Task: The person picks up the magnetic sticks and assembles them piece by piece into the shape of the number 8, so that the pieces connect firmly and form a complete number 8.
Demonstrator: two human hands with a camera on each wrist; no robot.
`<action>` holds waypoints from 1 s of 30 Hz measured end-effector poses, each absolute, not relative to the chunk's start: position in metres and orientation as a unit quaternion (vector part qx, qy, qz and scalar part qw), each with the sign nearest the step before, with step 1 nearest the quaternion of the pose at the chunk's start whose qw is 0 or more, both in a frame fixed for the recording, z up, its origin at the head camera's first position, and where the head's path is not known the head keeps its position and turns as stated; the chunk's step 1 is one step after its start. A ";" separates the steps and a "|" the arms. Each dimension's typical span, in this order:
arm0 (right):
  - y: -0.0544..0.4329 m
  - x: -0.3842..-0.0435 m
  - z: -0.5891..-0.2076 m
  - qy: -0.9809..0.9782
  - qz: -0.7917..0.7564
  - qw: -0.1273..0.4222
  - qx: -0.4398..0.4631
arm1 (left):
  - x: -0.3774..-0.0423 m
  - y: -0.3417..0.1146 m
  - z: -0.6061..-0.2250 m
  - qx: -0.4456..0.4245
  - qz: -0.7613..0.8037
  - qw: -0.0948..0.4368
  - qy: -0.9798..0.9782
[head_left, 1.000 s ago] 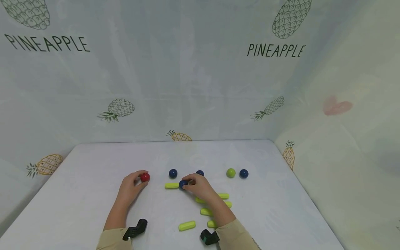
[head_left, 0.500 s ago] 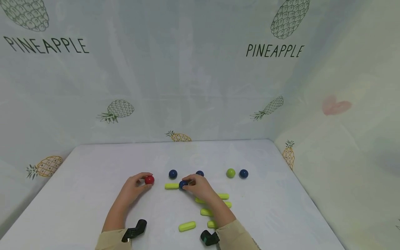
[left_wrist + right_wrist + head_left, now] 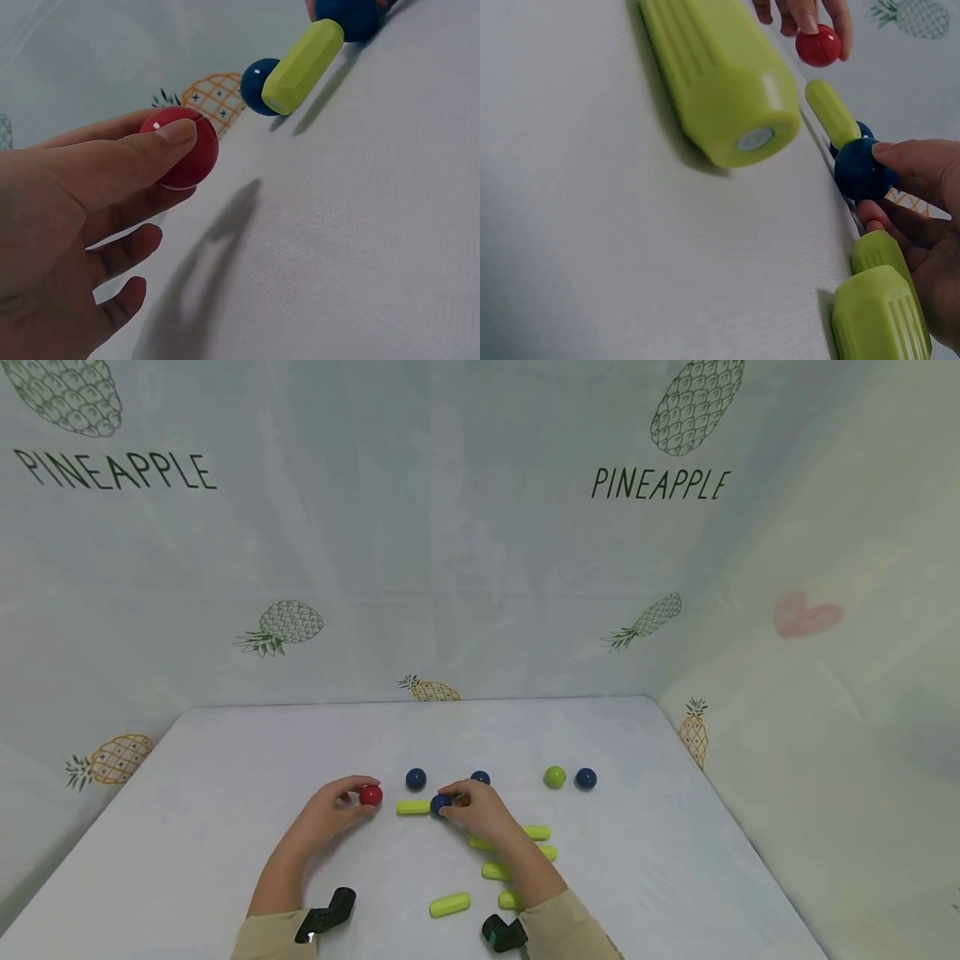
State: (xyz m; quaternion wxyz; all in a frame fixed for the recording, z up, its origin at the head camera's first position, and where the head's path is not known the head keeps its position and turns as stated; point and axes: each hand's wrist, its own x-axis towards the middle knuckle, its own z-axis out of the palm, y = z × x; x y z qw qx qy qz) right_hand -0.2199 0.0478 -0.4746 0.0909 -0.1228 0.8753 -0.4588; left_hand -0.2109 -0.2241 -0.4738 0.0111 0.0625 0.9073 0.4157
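Note:
My left hand [image 3: 333,810] pinches a red ball [image 3: 187,154] between thumb and fingers, held to the left of a yellow-green rod [image 3: 412,807]. At that rod's right end is a dark blue ball [image 3: 862,169], which my right hand [image 3: 483,814] pinches. In the left wrist view the rod [image 3: 306,66] sticks out from the blue ball, its near end showing a small pale round inset. A gap separates the red ball from the rod's free end. Just behind the rod lies another blue ball [image 3: 416,779].
Several yellow-green rods lie under and around my right forearm, with one rod [image 3: 450,905] nearer me. Behind my right hand is a partly hidden blue ball [image 3: 481,776]. Farther right, a green ball [image 3: 554,777] stands beside a blue ball [image 3: 586,778] on the white table [image 3: 660,877].
My left hand has moved right and slightly nearer me with the red ball, closing the distance to the rod. The right hand and its blue ball have stayed in place.

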 end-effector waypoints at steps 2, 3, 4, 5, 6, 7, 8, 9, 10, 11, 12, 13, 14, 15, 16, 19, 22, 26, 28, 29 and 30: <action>0.048 -0.220 -0.475 0.876 -0.457 0.087 -0.125 | -0.211 -0.222 -0.472 0.064 0.413 0.019 0.908; 0.048 -0.220 -0.475 0.877 -0.456 0.085 -0.125 | -0.211 -0.221 -0.471 0.064 0.411 0.023 0.909; 0.048 -0.221 -0.475 0.877 -0.456 0.085 -0.125 | -0.210 -0.219 -0.470 0.062 0.412 0.027 0.909; 0.049 -0.221 -0.475 0.877 -0.456 0.083 -0.126 | -0.210 -0.218 -0.470 0.061 0.410 0.032 0.909; 0.049 -0.221 -0.475 0.877 -0.457 0.083 -0.127 | -0.210 -0.218 -0.469 0.060 0.410 0.036 0.910; 0.049 -0.221 -0.476 0.876 -0.458 0.083 -0.127 | -0.209 -0.217 -0.469 0.062 0.409 0.039 0.910; 0.049 -0.221 -0.476 0.875 -0.459 0.083 -0.128 | -0.209 -0.216 -0.469 0.062 0.409 0.041 0.909; 0.049 -0.221 -0.476 0.875 -0.460 0.085 -0.127 | -0.209 -0.216 -0.469 0.063 0.408 0.043 0.910; 0.049 -0.221 -0.476 0.874 -0.461 0.086 -0.129 | -0.209 -0.215 -0.469 0.065 0.408 0.044 0.909; 0.049 -0.221 -0.476 0.873 -0.462 0.087 -0.128 | -0.209 -0.215 -0.470 0.067 0.408 0.045 0.910; 0.049 -0.221 -0.476 0.873 -0.462 0.088 -0.128 | -0.209 -0.215 -0.470 0.069 0.408 0.046 0.909; 0.049 -0.221 -0.476 0.873 -0.463 0.088 -0.128 | -0.208 -0.214 -0.471 0.070 0.408 0.047 0.909; 0.049 -0.221 -0.477 0.873 -0.462 0.088 -0.128 | -0.209 -0.214 -0.471 0.072 0.408 0.048 0.909; 0.049 -0.221 -0.477 0.874 -0.461 0.088 -0.128 | -0.209 -0.214 -0.472 0.074 0.408 0.048 0.909; 0.048 -0.221 -0.477 0.874 -0.461 0.088 -0.128 | -0.209 -0.214 -0.473 0.075 0.408 0.048 0.908; 0.048 -0.221 -0.478 0.875 -0.459 0.086 -0.128 | -0.209 -0.213 -0.475 0.080 0.411 0.048 0.907; 0.048 -0.221 -0.479 0.875 -0.458 0.084 -0.129 | -0.210 -0.213 -0.477 0.088 0.418 0.050 0.903; 0.048 -0.221 -0.481 0.876 -0.456 0.084 -0.130 | -0.209 -0.212 -0.479 0.088 0.424 0.054 0.900; 0.047 -0.221 -0.481 0.877 -0.455 0.086 -0.129 | -0.209 -0.212 -0.481 0.088 0.426 0.054 0.899; 0.047 -0.221 -0.480 0.877 -0.455 0.086 -0.129 | -0.210 -0.212 -0.482 0.089 0.426 0.054 0.899; 0.047 -0.221 -0.480 0.877 -0.455 0.086 -0.128 | -0.210 -0.213 -0.483 0.090 0.427 0.054 0.898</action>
